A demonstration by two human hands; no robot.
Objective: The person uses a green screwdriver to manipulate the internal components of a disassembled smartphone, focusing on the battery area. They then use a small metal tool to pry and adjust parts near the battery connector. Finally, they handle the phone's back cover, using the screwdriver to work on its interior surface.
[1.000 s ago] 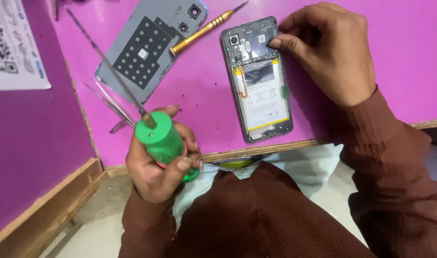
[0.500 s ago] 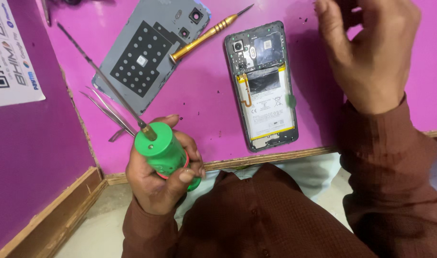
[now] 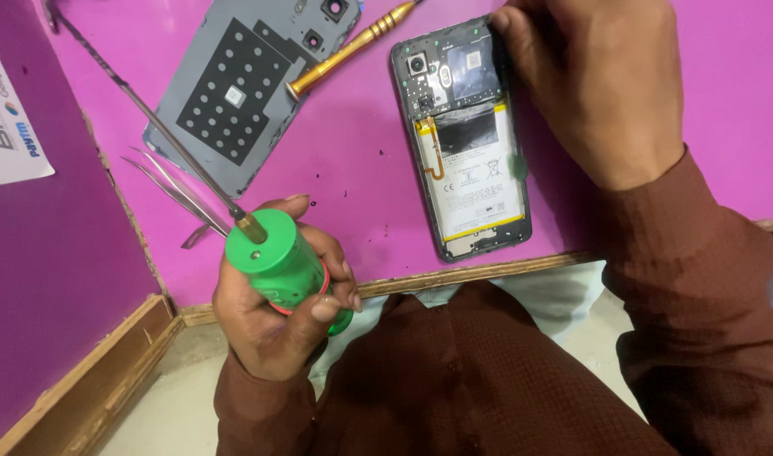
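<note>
The opened phone [image 3: 467, 139] lies back-side up on the magenta table [image 3: 353, 169], its lower end close to the table's wooden front edge [image 3: 471, 274], with the white battery, a strip of yellow flex cable and the camera module at its top all bare to view. Half a second ago the right hand [image 3: 593, 84] hung lifted above and to the right of the phone, touching nothing; now it has come back down onto the phone's top right corner, fingers curled over the frame there, much as it sat a second ago. It reads as a pinning hold on the phone, though whether the fingertips pinch anything small under them I cannot tell.

Left of the phone and nearer the person, the left hand [image 3: 277, 317] is closed around the fat green handle of a long screwdriver [image 3: 272, 257], whose thin metal shaft runs up and away to the far left of the phone. That hand has barely shifted across the three moments, and the tip is well apart from the phone, so the tool is not yet at work on it.

Just left of the phone's top lies a brass-handled screwdriver [image 3: 353, 42], resting across the removed grey back cover [image 3: 243, 93]. Further left of the phone, beside the green tool's shaft, lie steel tweezers [image 3: 175, 194]
</note>
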